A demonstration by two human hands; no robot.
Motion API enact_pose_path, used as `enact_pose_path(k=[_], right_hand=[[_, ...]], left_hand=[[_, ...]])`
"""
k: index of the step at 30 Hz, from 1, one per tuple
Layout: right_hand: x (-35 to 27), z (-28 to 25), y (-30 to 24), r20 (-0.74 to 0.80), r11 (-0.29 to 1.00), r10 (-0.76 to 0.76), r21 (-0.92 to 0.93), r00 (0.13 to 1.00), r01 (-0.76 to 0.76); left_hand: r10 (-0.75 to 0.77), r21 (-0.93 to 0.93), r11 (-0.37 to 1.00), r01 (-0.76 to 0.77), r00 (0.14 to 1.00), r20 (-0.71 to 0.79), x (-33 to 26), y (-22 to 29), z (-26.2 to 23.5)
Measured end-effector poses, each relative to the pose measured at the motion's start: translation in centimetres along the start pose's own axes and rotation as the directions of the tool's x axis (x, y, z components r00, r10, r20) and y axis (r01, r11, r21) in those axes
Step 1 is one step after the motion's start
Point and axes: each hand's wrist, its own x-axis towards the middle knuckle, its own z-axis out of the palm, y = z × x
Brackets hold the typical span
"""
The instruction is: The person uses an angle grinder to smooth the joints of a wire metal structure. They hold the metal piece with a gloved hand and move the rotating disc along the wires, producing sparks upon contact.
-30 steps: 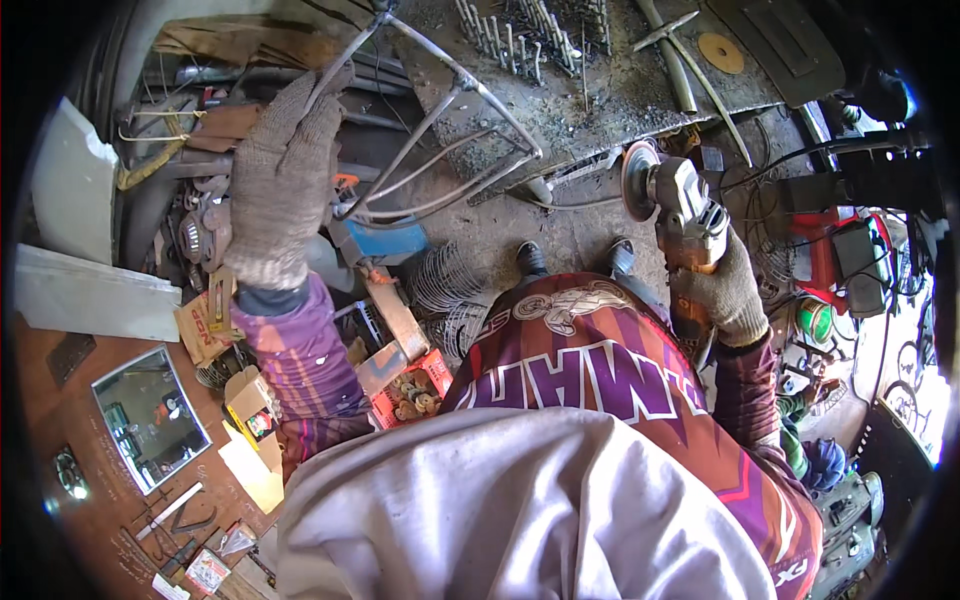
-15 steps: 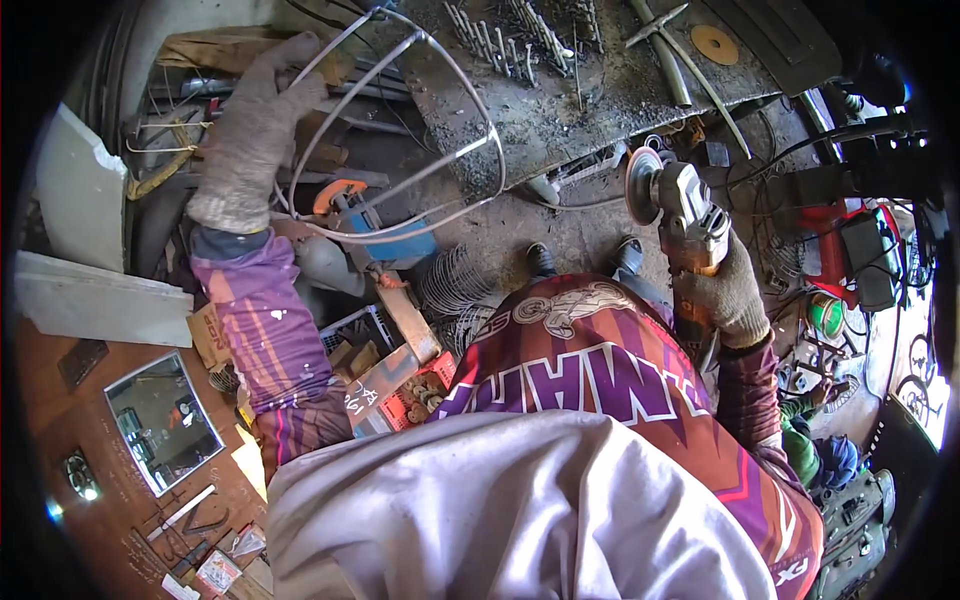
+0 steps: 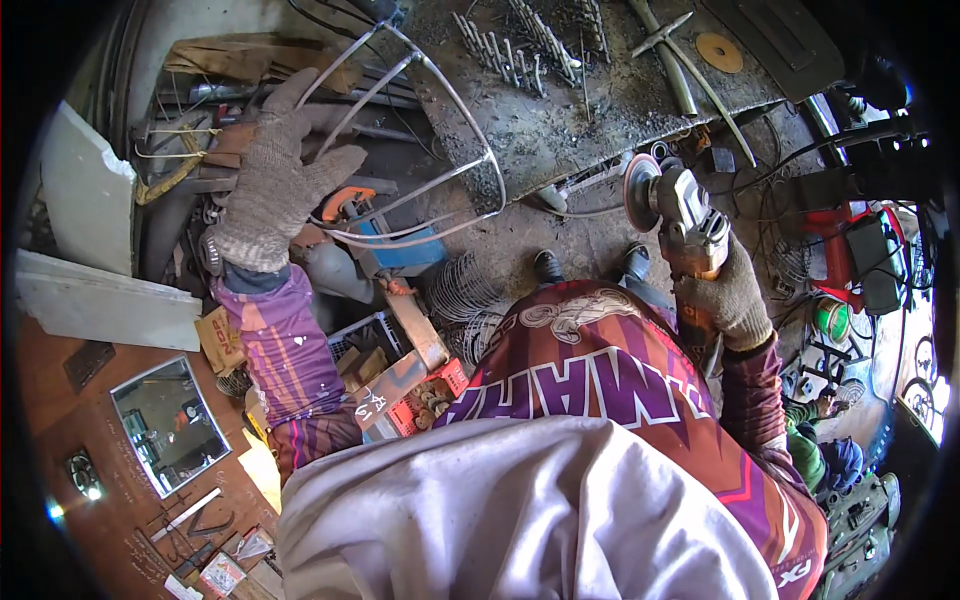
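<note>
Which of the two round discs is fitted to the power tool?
The disc on the head of the angle grinder in the right hand; the other, a tan disc, lies loose on the workbench.

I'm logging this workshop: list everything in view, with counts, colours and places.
workbench: one, dark grey, top centre
upright metal pieces: many, grey, on workbench
ring disc: one, tan, on workbench
T-shaped tool: one, grey, on workbench
angle grinder: one, grey and orange, in right hand
rod frame: one, grey, by left hand
machine: one, blue and orange, behind rod frame
wire coils: several, grey, left of shoes
crate: at least one, red, left of centre
boards: two, pale, far left
mirror-like panel: one, grey-edged, lower left
round container: one, green, right
another person: one, green clothing, lower right
shoes: two, dark, centre
left hand: one, grey-brown glove, upper left
right hand: one, grey-brown glove, right of centre
</note>
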Motion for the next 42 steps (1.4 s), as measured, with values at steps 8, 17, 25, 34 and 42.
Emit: enact_pose_path(k=[8,17,25,34,42], right_hand=[[0.4,-0.2,0.3,0.045,0.995,0.043,0.083,0.998,-0.047],[1.0,-1.6,0.4,0.062,0.999,0.040,0.032,0.997,-0.042],[2.2,-2.8,0.2,0.194,0.995,-0.002,-0.097,0.981,0.021],[2.7,-0.2,-0.6,0.284,0.955,-0.032,-0.273,0.958,0.113],[1.6,5.3,-2.6,0.230,0.866,-0.014,-0.483,0.973,0.126]], left_hand=[[0.111,0.126,0.989,-0.077,0.950,-0.292,-1.1,1.2,1.5],[-0.035,0.216,0.975,0.045,0.998,-0.048,-3.0,9.6,0.4],[-0.137,0.226,0.963,0.146,0.989,-0.054,-4.5,6.7,12.0],[-0.340,0.205,0.923,0.326,0.940,0.036,-6.5,4.4,18.8],[-0.119,0.138,0.982,0.131,0.988,-0.095,-6.2,1.0,20.8]])
